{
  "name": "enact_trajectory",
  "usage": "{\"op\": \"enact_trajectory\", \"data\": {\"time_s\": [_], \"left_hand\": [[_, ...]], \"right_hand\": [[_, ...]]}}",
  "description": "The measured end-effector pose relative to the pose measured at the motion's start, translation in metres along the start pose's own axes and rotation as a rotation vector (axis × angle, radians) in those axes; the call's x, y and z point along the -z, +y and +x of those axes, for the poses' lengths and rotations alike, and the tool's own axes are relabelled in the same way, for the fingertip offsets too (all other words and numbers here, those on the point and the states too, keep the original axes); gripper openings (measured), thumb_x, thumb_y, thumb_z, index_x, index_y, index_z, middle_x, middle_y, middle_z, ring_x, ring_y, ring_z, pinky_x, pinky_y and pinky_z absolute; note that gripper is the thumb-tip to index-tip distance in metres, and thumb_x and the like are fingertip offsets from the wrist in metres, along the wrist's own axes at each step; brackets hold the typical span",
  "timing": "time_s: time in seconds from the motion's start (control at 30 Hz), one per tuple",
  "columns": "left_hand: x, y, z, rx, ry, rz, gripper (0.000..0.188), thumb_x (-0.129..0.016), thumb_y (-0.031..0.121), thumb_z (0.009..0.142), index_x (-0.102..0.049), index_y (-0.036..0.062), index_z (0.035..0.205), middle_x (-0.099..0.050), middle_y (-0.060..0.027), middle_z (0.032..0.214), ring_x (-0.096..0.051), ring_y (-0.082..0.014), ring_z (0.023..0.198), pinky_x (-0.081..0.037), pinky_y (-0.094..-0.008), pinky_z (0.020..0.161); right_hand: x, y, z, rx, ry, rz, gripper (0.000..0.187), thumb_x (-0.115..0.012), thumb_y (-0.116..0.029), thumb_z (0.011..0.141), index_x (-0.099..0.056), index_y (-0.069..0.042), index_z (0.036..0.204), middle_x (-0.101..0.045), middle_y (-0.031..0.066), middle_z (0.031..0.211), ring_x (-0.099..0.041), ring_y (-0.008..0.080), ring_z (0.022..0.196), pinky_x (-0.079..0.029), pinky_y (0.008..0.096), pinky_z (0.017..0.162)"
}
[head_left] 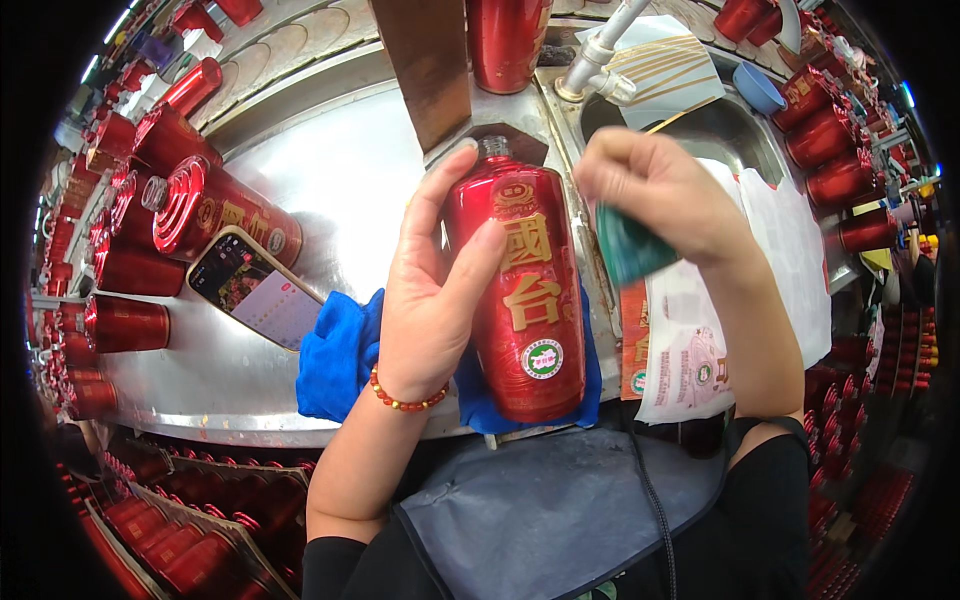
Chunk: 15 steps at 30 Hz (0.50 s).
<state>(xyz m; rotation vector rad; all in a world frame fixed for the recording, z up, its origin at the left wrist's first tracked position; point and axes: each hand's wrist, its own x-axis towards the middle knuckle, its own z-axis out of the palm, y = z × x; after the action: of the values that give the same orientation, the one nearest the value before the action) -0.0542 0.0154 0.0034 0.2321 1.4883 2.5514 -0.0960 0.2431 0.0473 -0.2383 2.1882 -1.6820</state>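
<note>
Along the near edge of the steel counter (pixel 345 150), I am remotely logging one red bottle (pixel 520 375), lying on blue cloth (pixel 479 406); left hand (pixel 440 275), clasping its upper body; right hand (pixel 660 185), gripping a blurred green piece (pixel 632 252) beside it; one phone (pixel 250 288), resting leftward.

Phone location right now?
Head view, left side: the phone is between a red bottle and the bunched blue cloth.

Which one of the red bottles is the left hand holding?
The central bottle, with blue cloth beneath it: the left hand grips its upper part; the other red bottles are apart from this hand.
</note>
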Motion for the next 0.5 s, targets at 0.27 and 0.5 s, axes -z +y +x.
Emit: {"op": "enact_trajectory", "data": {"time_s": [0.27,0.5], "left_hand": [[0.003,-0.002,0.000,-0.010,-0.043,0.087,0.075,-0.074,0.008,0.092,-0.034,0.0046,0.154,-0.042,-0.0096,0.147,-0.046,-0.0190,0.136,-0.039,-0.0358,0.115],[0.005,-0.007,0.001,-0.071,-0.031,0.180,0.075,-0.076,0.011,0.091,-0.035,0.0037,0.153,-0.041,-0.0127,0.144,-0.045,-0.0217,0.136,-0.037,-0.0366,0.115]], "right_hand": [[-0.010,-0.043,-0.010,0.205,0.047,-0.019,0.038,-0.077,-0.004,0.087,-0.063,-0.002,0.123,-0.069,0.0034,0.106,-0.064,0.0093,0.101,-0.051,0.0232,0.090],[-0.012,-0.058,-0.003,0.243,0.130,-0.263,0.031,-0.079,-0.004,0.085,-0.069,-0.001,0.115,-0.072,0.0021,0.101,-0.066,0.0066,0.093,-0.054,0.0219,0.083]]}}
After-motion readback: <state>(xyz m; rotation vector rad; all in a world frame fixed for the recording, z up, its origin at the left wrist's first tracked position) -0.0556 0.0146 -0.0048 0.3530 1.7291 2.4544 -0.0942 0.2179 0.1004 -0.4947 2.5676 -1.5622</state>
